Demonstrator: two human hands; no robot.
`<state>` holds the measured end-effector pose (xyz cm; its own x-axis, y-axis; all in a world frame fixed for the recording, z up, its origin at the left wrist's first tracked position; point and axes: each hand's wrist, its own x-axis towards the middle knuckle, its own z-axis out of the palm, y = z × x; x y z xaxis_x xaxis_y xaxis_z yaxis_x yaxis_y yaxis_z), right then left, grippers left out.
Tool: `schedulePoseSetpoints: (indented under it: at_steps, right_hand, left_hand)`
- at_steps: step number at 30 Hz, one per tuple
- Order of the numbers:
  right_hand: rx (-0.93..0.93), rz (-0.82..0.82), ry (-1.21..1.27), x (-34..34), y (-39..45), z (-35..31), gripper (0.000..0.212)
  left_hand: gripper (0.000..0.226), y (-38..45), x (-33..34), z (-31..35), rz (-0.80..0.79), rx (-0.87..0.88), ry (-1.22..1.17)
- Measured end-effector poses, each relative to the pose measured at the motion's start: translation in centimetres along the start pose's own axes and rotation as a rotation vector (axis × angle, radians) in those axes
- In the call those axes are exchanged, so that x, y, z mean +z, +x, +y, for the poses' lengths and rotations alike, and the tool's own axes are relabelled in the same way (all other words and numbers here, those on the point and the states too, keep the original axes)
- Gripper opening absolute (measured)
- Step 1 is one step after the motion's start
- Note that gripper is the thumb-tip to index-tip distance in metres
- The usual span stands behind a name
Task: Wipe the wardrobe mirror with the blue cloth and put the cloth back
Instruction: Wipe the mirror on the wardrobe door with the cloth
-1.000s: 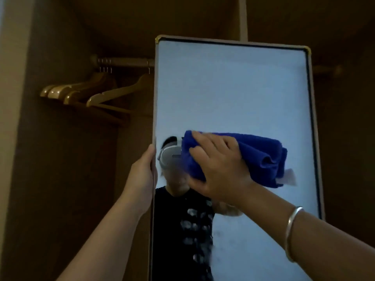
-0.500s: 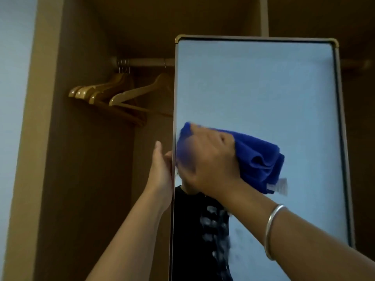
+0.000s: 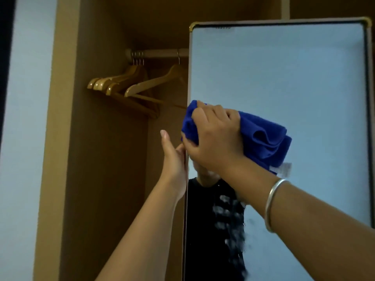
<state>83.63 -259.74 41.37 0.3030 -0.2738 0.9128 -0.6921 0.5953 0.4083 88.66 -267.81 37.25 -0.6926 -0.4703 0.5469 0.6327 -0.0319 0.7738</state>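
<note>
Nearest the camera, the right forearm crosses the lower right of the view with a silver bangle (image 3: pixel 273 205) on the wrist. The right hand (image 3: pixel 217 136) has its fingers curled over the bunched blue cloth (image 3: pixel 263 142) and grips it, pressing it against the mirror (image 3: pixel 284 78) at the glass's left edge. The cloth's left end pokes out past the knuckles at the frame, its bulk folds out to the right of the hand, and a small white label (image 3: pixel 284 169) hangs at its lower right corner.

The left hand (image 3: pixel 174 157) holds the mirror's left edge, thumb pointing up on the near side; the fingers wrap behind the frame and are hidden, so how tightly they grip cannot be told.

The glass reflects a dark patterned shirt, part hidden by the right arm. The mirror's bottom is cut off and its right edge reaches the picture border.

Behind, the open wardrobe (image 3: pixel 105 159) holds a rail (image 3: pixel 160 53) with several bare wooden hangers (image 3: pixel 125 86); the mirror hides the rail's right part.
</note>
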Motion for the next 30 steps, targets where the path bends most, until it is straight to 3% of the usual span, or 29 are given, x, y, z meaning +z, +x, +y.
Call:
schedulePoseSetpoints:
  at_steps: [2,8,10,14,16,18,20,24,26,28,30]
  right_hand:
    - [-0.091,-0.014,0.046,0.0,-1.7,-0.3,0.032]
    - [-0.728,-0.238,0.108,-2.4,-5.8,4.6,0.032]
    - [-0.653,-0.229,0.08,-2.9,-5.0,6.4,0.031]
    - [0.019,-0.046,0.04,-2.1,-2.8,4.9,0.044]
    - [0.161,0.027,0.042,-1.4,-2.7,2.2,0.042]
    - [0.058,0.006,0.091,-0.9,-3.9,0.3,0.035]
    - [-0.174,-0.067,0.142,-0.7,-5.8,-0.5,0.036]
    - [-0.589,-0.224,0.155,-1.7,-7.9,1.6,0.038]
    - [-0.708,-0.264,0.142,-2.6,-7.7,3.7,0.038]
    - [-0.628,-0.24,0.107,-3.0,-7.2,5.4,0.03]
    - [-0.343,-0.155,0.084,-2.7,-7.0,5.2,0.029]
  left_hand:
    - [0.075,-0.1,-0.1,0.1,-0.004,0.006,-0.01]
    - [0.089,-0.7,-0.2,0.9,-0.01,-0.099,0.114]
    - [0.085,-0.5,-0.1,0.8,0.004,-0.085,0.14]
    - [0.07,-0.5,0.1,0.3,0.025,-0.055,0.182]
    - [0.079,-0.8,0.1,0.5,-0.013,-0.078,0.166]
    - [0.084,-1.0,-0.1,0.7,-0.028,-0.111,0.145]
    - [0.078,-0.7,-0.6,0.4,-0.013,-0.139,0.133]
    - [0.063,-0.6,-0.7,0.0,-0.04,-0.147,0.148]
    - [0.055,-1.0,0.0,0.1,-0.008,-0.158,0.124]
    - [0.05,-1.1,0.3,0.0,0.056,-0.15,0.076]
    - [0.055,-1.0,0.3,0.0,0.098,-0.128,0.073]
